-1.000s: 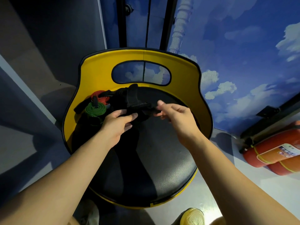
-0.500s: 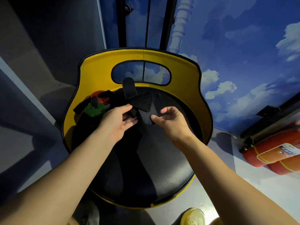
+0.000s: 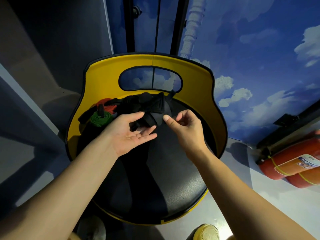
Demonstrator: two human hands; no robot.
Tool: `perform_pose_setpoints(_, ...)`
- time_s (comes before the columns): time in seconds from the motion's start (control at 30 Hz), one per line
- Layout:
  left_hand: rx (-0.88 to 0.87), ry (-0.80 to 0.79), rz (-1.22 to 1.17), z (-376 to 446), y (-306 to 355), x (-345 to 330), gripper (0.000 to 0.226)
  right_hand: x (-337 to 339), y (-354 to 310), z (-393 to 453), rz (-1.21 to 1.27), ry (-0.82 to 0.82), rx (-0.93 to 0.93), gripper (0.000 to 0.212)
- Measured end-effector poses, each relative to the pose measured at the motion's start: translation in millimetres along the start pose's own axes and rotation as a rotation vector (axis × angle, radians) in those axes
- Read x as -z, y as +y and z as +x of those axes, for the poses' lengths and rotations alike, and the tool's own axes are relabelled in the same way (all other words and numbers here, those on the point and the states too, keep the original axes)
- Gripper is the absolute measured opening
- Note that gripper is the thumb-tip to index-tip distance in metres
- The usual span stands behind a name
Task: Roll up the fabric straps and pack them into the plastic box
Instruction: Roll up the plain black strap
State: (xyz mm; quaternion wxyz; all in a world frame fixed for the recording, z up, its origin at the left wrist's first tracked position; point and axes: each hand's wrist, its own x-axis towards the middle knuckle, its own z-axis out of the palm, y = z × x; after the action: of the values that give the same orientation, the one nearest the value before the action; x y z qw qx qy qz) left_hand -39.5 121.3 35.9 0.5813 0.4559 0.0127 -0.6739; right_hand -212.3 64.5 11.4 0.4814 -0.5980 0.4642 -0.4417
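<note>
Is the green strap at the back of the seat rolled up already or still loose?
Rolled up: the green strap sits as a tight coil on the seat, left of both hands.

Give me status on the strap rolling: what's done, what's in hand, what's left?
Done: a green strap and a red strap sit rolled at the back left of the chair seat. In hand: the left hand and right hand work a black strap, still loose. Left: finish rolling it and pack everything; no plastic box is in view.
</note>
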Motion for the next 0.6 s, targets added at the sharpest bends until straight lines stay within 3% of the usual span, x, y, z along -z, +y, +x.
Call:
perform_pose_setpoints(0.17,-0.034,-0.001,0.090,0.1,-2.6,-2.2,0.010,-2.8,-2.4,-5.7,-0.045,-0.074,-0.114,0.023)
perform_pose_setpoints(0.37,-0.277,-0.030,0.382,5.3,-4.6,1.0,0.012,5.7,-23.4,-1.2,0.381,-0.366,-0.569,0.014)
perform_pose_setpoints(0.4,-0.310,-0.040,0.420,5.4,-5.2,2.0,0.014,8.6,-24.5,0.8,0.419,-0.402,-0.618,0.018)
perform_pose_setpoints(0.5,-0.390,-0.071,0.551,3.5,-8.6,3.1,0.018,12.1,-23.6,3.7,0.431,-0.445,-0.675,0.061)
perform_pose_setpoints(0.6,-0.440,-0.079,0.655,0.9,-11.7,1.9,0.027,11.1,-19.0,3.6,0.359,-0.438,-0.646,0.065)
